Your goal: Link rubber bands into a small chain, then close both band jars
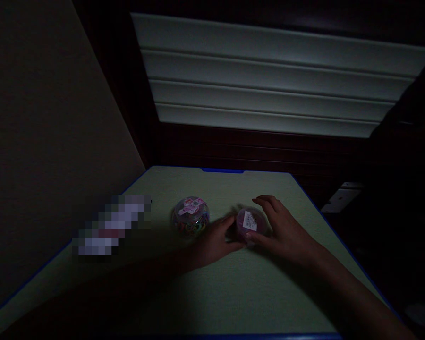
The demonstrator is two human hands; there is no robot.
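A round purple tub (247,231) with a white label on its lid is on the pale table, between my two hands. My right hand (281,231) curves around its right side, thumb on the near edge of the lid and the other fingers spread behind it. At the tub's left side is my left hand (217,241), its fingers and thumb apart around that edge. A clear round jar (191,216) of small colourful bands, with a pink label on top, stands just left of my left hand.
The table (219,189) has a blue rim. On its left side lies a blurred whitish item (115,226). A wall rises at the left, and dark wood with pale slats (269,85) stands behind. Right of the table is a white object (342,198).
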